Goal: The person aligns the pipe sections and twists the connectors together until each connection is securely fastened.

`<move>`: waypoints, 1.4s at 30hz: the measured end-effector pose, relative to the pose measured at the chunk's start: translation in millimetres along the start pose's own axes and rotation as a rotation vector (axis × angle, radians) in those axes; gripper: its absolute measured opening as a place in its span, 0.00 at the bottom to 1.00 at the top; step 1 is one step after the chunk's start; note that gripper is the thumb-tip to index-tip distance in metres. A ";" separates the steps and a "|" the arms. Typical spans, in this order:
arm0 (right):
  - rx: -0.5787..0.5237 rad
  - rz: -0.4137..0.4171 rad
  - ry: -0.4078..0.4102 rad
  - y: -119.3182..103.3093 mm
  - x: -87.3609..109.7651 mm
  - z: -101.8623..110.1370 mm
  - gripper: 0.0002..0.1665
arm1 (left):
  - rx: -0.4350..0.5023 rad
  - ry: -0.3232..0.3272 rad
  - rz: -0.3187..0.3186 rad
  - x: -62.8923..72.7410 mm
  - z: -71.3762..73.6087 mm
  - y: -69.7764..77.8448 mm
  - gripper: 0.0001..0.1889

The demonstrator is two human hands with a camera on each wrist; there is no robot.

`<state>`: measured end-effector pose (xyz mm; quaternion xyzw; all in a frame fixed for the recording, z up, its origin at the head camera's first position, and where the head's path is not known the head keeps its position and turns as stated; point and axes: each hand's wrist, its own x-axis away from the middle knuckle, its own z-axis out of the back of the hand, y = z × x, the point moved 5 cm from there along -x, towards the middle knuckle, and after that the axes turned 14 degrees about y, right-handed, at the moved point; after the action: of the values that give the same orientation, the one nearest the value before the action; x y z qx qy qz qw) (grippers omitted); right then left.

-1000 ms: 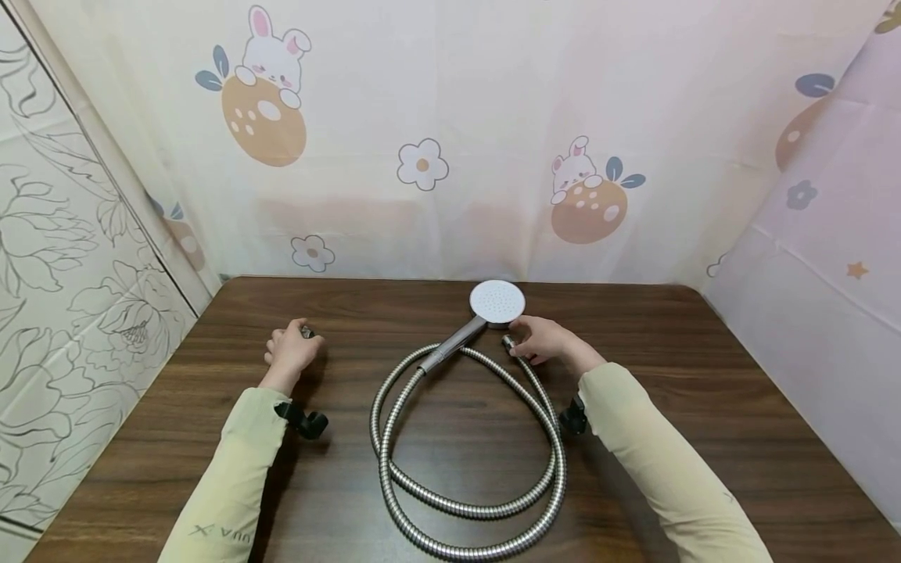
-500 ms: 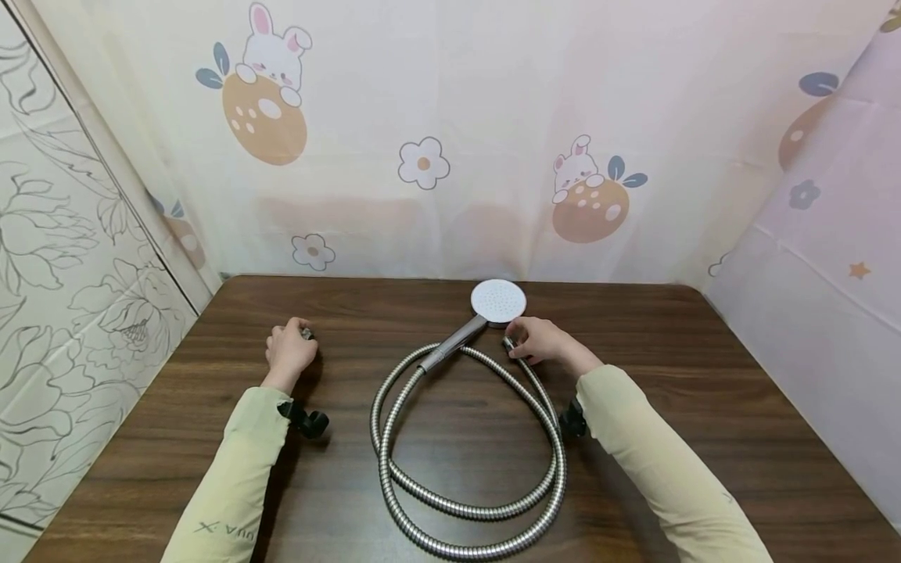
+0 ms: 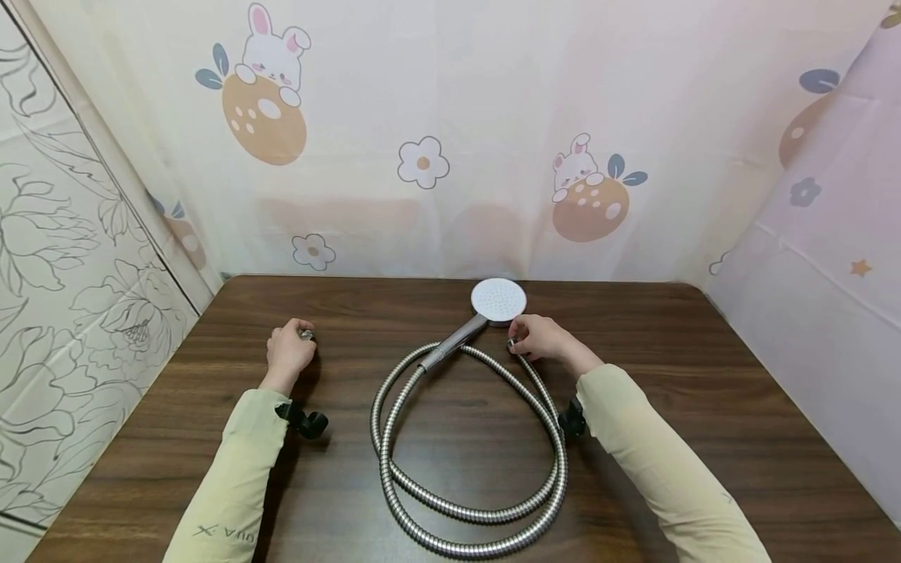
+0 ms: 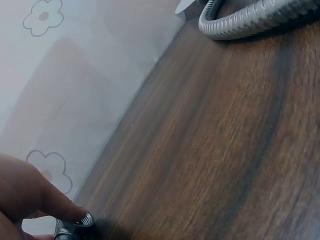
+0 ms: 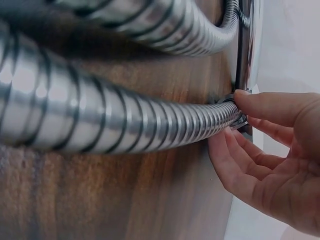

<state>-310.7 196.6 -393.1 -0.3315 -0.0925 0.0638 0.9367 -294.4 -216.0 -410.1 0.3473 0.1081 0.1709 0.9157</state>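
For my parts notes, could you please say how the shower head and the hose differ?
The shower head has a round white face, while the hose is silvery and ribbed. The shower head's handle is straight; the hose curls in loops. The right hand pinches the hose's end, while the shower head lies unheld. Both rest on the table.

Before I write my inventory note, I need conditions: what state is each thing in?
Shower head: lying on the table, spray face up
Hose: loosely looped, one end at the shower head's handle
Right hand: pinching the hose's other end
Metal fitting: held, partly hidden
Left hand: gripping the metal fitting
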 end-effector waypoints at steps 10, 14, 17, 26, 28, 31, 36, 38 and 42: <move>0.037 -0.055 -0.004 1.3 -0.2 0.0 0.20 | 0.212 -0.010 0.064 5.1 -2.1 6.7 0.19; 0.085 -0.072 -0.018 2.0 0.3 -0.5 0.22 | 0.274 -0.030 0.064 11.5 -4.0 13.9 0.19; 0.098 -0.077 -0.023 2.6 0.5 0.1 0.22 | 0.317 -0.056 0.073 16.1 -6.6 19.0 0.20; 0.107 -0.116 -0.017 1.8 0.6 2.9 0.19 | 0.379 -0.074 0.069 23.4 -10.6 33.7 0.20; 0.086 -0.129 -0.009 1.3 1.0 3.7 0.18 | 0.399 -0.082 0.067 24.9 -11.9 36.8 0.20; 0.048 -0.126 -0.005 -0.2 2.3 4.2 0.18 | 0.432 -0.099 0.068 27.5 -14.4 40.6 0.20; -0.095 -0.162 -0.001 -2.4 6.6 4.6 0.17 | 0.491 -0.104 0.069 30.2 -17.9 46.6 0.20; -0.153 -0.173 0.001 -3.1 7.6 4.6 0.16 | 0.510 -0.105 0.066 30.4 -18.7 48.6 0.20; -0.205 -0.174 0.011 -3.6 8.8 5.3 0.17 | 0.531 -0.122 0.073 30.7 -18.9 51.2 0.21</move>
<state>-303.0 198.7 -385.6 -0.4167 -0.1219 -0.0296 0.9003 -284.4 -156.8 -392.0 0.5885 0.0812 0.1483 0.7906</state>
